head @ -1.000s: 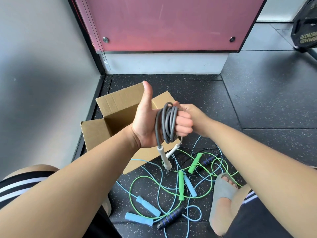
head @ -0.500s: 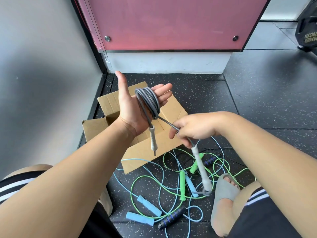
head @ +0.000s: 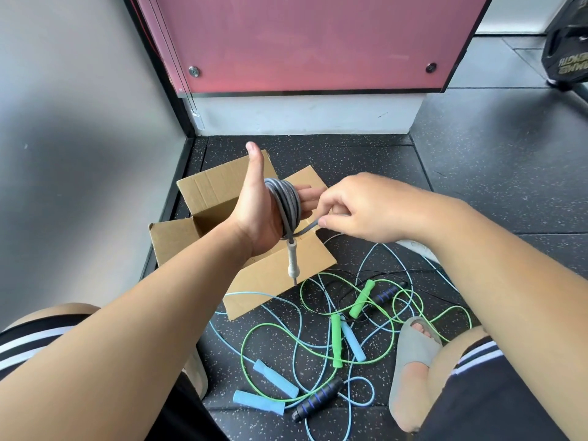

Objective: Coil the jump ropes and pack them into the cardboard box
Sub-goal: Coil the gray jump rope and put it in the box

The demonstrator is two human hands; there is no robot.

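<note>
The left hand (head: 257, 218) was held flat, fingers straight and thumb up, with the grey jump rope (head: 286, 202) wound round its palm above the open cardboard box (head: 210, 192). The right hand (head: 362, 208) pinched the rope's loose end. Other tangled ropes (head: 335, 340) lay on the floor (head: 477, 186) nearby.

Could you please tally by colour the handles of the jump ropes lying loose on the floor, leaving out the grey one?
Green handles: 2
Light blue handles: 3
Black handles with blue bands: 2
Total: 7
</note>
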